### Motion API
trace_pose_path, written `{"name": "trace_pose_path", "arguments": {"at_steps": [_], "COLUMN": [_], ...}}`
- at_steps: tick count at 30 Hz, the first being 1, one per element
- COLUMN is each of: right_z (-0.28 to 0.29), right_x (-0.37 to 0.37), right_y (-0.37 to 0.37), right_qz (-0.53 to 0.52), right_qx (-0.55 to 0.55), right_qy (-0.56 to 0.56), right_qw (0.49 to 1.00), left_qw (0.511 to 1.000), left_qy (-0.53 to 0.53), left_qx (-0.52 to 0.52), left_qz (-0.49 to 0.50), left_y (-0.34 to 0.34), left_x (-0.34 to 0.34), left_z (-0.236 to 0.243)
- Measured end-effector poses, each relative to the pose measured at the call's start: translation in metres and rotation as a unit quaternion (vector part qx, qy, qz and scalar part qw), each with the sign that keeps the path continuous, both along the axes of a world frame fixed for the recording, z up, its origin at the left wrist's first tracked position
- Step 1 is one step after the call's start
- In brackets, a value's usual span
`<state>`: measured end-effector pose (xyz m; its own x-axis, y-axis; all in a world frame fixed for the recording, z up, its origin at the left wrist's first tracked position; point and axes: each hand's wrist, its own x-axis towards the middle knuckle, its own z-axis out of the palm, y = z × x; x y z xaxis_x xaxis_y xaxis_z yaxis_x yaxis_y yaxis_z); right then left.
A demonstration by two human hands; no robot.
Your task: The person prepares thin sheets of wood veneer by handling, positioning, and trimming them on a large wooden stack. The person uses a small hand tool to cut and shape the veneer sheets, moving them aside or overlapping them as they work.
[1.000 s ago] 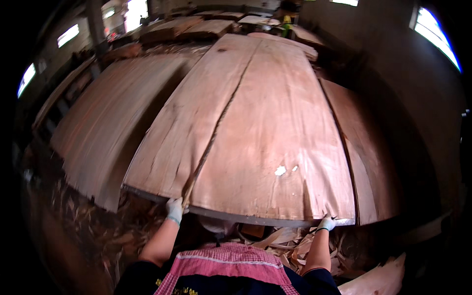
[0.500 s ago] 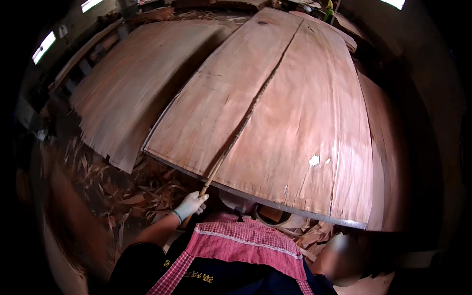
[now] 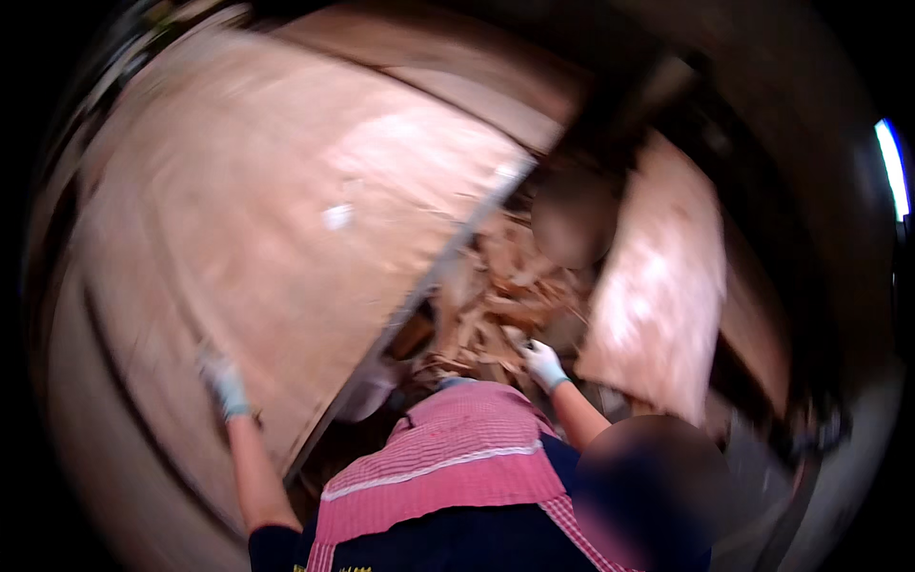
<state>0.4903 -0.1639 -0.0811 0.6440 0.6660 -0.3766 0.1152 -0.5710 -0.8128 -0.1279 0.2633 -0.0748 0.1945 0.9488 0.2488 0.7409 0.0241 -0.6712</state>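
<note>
A large sheet of pale wood veneer (image 3: 257,191) lies on a flat stack at my left, a metal strip along its near edge. Over it my left hand (image 3: 224,383), in a white glove, is closed around a long thin stick (image 3: 181,296). The stick runs up across the veneer and is blurred by motion. My right hand (image 3: 544,365), also gloved in white, is held low in front of me beside a heap of veneer scraps (image 3: 505,286). Blur hides whether its fingers hold anything.
A narrower stack of veneer (image 3: 658,286) stands to the right, beyond the scraps. Next to the big sheet's near edge is a pale rounded object (image 3: 370,389). More veneer (image 3: 438,48) lies behind the big sheet.
My view has swung to the right, so the big sheet now sits at the left. My right hand has come into view. My left hand, with the stick, is now over the veneer.
</note>
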Motion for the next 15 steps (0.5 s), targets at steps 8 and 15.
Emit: {"name": "trace_pose_path", "arguments": {"at_steps": [8, 15], "right_z": [0.060, 0.109], "right_x": [0.038, 0.137], "right_y": [-0.187, -0.328], "right_qz": [-0.400, -0.568], "right_qx": [0.021, -0.167], "right_qy": [-0.087, -0.259], "right_qw": [0.912, 0.763], "left_qw": [0.855, 0.881], "left_qy": [-0.440, -0.385], "left_qx": [-0.135, -0.220], "left_qz": [-0.237, -0.165], "left_y": [-0.121, -0.116], "left_x": [0.258, 0.274], "left_z": [0.041, 0.041]}}
